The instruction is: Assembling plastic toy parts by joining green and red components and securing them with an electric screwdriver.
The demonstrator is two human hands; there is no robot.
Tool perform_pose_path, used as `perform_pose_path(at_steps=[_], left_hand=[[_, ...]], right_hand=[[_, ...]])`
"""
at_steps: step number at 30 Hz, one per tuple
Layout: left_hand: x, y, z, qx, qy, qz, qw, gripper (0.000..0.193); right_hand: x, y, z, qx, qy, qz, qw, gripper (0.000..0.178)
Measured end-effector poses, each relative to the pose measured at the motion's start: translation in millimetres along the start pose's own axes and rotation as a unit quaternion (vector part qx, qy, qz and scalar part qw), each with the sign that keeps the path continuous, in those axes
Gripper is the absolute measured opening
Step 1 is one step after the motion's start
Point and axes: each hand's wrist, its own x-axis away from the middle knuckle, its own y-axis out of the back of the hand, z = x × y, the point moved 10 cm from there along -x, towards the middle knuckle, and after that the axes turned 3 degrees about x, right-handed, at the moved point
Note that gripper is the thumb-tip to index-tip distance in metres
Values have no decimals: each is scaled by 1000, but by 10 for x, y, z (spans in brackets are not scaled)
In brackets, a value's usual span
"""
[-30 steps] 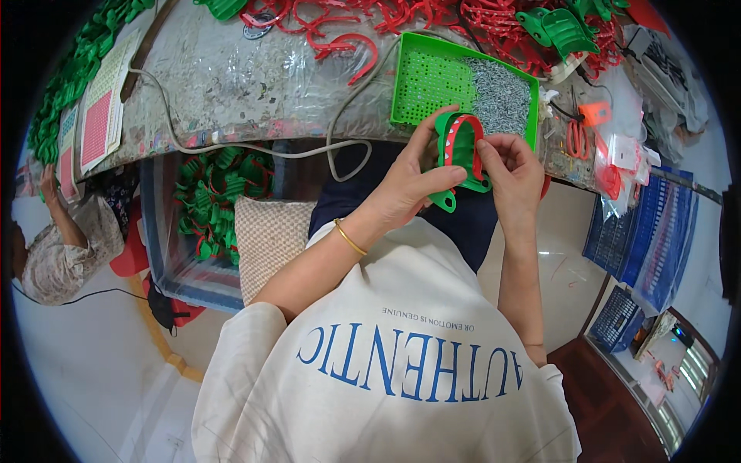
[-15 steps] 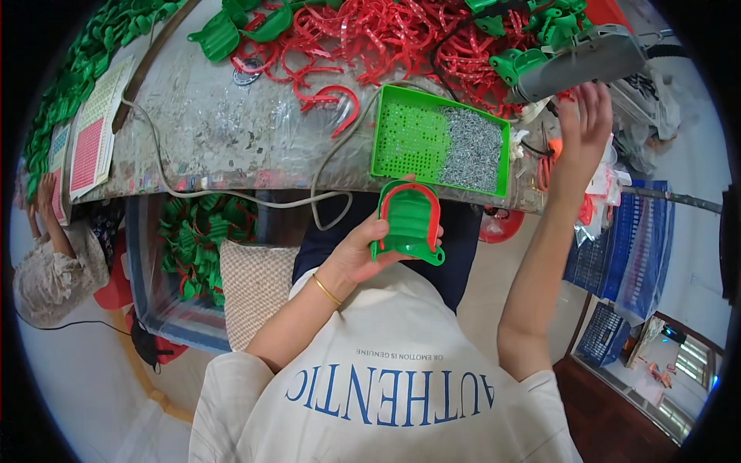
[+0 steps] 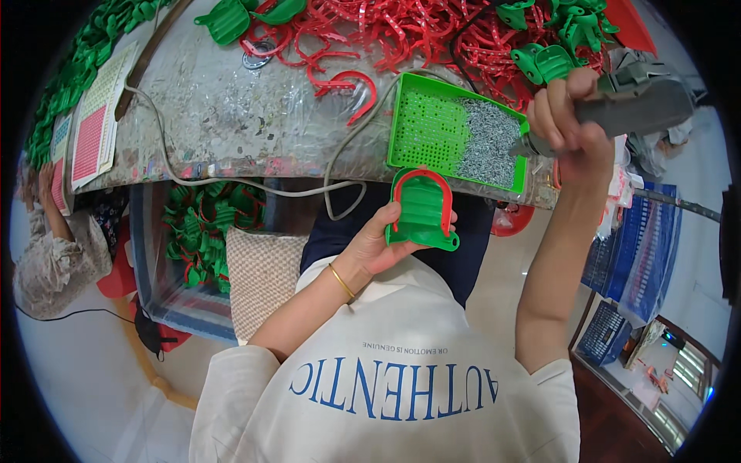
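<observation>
My left hand (image 3: 375, 244) is closed on a green ribbed plastic piece (image 3: 422, 207), held above my lap. Around the upper edge of that piece curves a red U-shaped strip (image 3: 446, 202). My right hand (image 3: 570, 116) grips a grey electric screwdriver (image 3: 648, 106), its fingers wrapped round the body. The driver's tip points left, at the right side of a green perforated tray (image 3: 423, 127). Small silver screws (image 3: 488, 143) fill the tray's right half; whether the tip touches them I cannot tell.
Red curved strips (image 3: 401, 35) and green pieces (image 3: 544, 63) heap along the table's far side. A pale cable (image 3: 255, 185) runs over the front edge. On the left stand a bin (image 3: 181, 305) of assembled pieces, a woven cushion (image 3: 264, 274) and another person (image 3: 62, 266).
My right hand has taken hold of the screwdriver and brought its tip down to the screw tray. The green piece in my left hand has turned slightly. The view has shifted a little.
</observation>
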Motion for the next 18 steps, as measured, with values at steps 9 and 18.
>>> perform_pose_path(at_steps=[9, 18], left_hand=[[-60, 115, 109, -21, 26, -46, 998, 88], [-106, 189, 147, 47, 32, -10, 998, 79]], right_hand=[[414, 320, -363, 208, 139, -478, 842, 15], [532, 466, -879, 206, 114, -491, 839, 15]])
